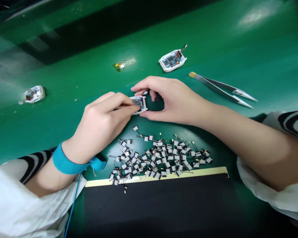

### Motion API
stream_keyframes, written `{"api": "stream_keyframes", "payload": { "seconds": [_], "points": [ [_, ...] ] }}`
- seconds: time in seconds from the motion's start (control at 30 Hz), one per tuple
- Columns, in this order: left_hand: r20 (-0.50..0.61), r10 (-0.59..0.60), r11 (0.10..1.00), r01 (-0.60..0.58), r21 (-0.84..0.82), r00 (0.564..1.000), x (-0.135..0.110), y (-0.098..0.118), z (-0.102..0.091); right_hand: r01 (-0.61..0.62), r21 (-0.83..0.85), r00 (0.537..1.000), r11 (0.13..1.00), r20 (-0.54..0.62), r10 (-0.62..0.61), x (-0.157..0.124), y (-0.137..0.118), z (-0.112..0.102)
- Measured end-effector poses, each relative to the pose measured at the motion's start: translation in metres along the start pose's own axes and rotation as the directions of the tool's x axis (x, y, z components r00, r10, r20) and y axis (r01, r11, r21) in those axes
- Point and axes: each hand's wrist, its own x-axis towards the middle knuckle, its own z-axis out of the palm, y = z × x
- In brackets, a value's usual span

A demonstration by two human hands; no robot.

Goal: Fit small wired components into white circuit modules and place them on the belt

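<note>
In the middle of the green bench sits a small white device housing (143, 105) with a circuit board showing inside. My left hand (108, 117) is closed on its left part, with thumb and fingertips over the board. My right hand (170, 99) curves around the housing's right side. Its thumb is at the lower right corner and its index finger reaches past the top. A small dark piece and a white round bit show by its curled fingers, partly hidden. Below both hands lies a loose pile of small black-and-white antenna pieces (161, 157) with short leads.
Grey tweezers (223, 89) with white tips lie at the right. Another open white housing (172, 60) rests at the upper right, and one more housing (35, 94) at the far left. Amber film (119, 66) lies behind my hands. A black mat (159, 205) with a yellow strip is nearest me.
</note>
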Motion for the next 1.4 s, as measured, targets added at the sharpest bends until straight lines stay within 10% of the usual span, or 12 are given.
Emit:
{"api": "stream_keyframes", "payload": {
  "seconds": [0.67, 1.03, 1.23, 1.4],
  "points": [
    [-0.026, 0.004, 1.000, -0.005, -0.031, 1.000, 0.000, -0.002, 0.002, 0.054, 0.123, 0.995, 0.991, -0.096, -0.042, -0.010, 0.005, -0.010],
    [-0.055, 0.031, 0.998, -0.034, -0.043, 0.998, -0.003, -0.005, 0.005, -0.084, -0.258, 0.986, 0.963, -0.158, 0.044, -0.020, -0.008, -0.016],
    [-0.024, 0.016, 0.999, -0.017, -0.045, 1.000, -0.004, -0.004, 0.004, -0.007, -0.206, 0.984, 0.979, -0.174, -0.029, -0.022, -0.017, -0.013],
    [-0.033, 0.014, 0.999, -0.016, -0.051, 0.999, -0.003, -0.004, 0.005, -0.159, 0.153, 0.945, 0.975, -0.261, 0.195, -0.021, -0.019, -0.009]
  ]
}}
